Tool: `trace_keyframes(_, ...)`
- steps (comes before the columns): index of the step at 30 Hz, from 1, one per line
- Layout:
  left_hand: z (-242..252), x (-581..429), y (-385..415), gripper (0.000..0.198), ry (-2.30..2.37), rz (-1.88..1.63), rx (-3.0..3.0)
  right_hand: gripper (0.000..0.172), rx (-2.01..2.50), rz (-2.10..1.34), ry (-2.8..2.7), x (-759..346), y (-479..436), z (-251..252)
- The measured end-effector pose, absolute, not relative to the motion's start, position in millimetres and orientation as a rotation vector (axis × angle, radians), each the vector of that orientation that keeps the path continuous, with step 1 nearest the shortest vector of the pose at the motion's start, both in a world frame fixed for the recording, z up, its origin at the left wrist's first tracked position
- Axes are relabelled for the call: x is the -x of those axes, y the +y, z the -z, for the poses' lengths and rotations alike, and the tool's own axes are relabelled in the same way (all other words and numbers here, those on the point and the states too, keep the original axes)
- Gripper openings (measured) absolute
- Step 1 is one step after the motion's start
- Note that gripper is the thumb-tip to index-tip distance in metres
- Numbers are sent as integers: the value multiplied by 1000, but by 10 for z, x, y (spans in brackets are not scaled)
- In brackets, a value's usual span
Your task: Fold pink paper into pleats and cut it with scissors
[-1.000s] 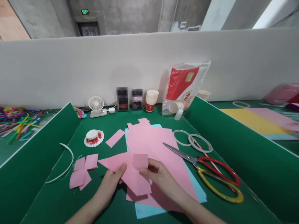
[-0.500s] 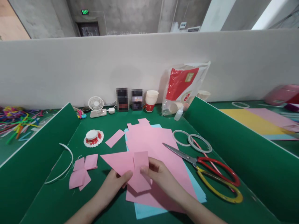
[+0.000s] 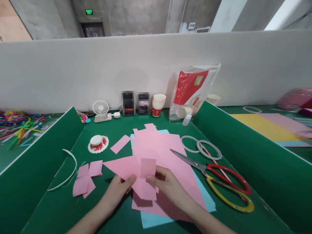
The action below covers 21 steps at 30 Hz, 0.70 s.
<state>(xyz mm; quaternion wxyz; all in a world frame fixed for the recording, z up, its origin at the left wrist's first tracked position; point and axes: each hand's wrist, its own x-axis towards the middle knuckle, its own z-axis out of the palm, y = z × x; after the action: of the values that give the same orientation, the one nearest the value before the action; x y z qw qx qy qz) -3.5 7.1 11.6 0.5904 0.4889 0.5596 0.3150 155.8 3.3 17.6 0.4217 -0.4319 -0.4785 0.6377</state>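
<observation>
My left hand [image 3: 116, 191] and my right hand [image 3: 165, 185] both pinch a pink paper piece [image 3: 129, 170] just above the green table. The piece has a long point toward the left and a small folded flap [image 3: 147, 166] standing up under my right thumb. Beneath it lies a stack of pink sheets [image 3: 161, 148] on a light blue sheet [image 3: 158, 217]. Red and yellow scissors [image 3: 216, 175] lie shut to the right of my right hand.
Small pink squares [image 3: 86, 178] lie at the left, near a curved white strip [image 3: 69, 169] and a cut paper cup base [image 3: 97, 144]. Two white rings [image 3: 201, 146] lie behind the scissors. Green partition walls [image 3: 39, 162] flank the space; a fan, cups and a bag stand at the back.
The pink piece has shifted slightly between my fingers, and its left point sits a little higher. My left thumb has moved up along its edge. Everything else is still.
</observation>
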Motion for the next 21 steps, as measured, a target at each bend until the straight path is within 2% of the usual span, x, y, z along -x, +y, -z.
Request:
trace_keyframes(8, -91, 57, 94, 41, 1354, -757, -1150, 9, 1103, -1603, -1237, -1586, 41, -125)
trace_keyframes(14, -105, 65, 109, 37, 1340, -781, -1179, 30, 1188, -1688, -1260, -1603, 57, -97)
trace_keyframes(17, -134, 42, 103, 35, 1314, -707, -1211, 28, 1236, -1632, -1281, -1602, 59, -107)
trace_keyframes(21, -154, 13, 86, 40, 1342, -660, -1207, 19, 1218, -1621, -1281, -1590, 54, -108)
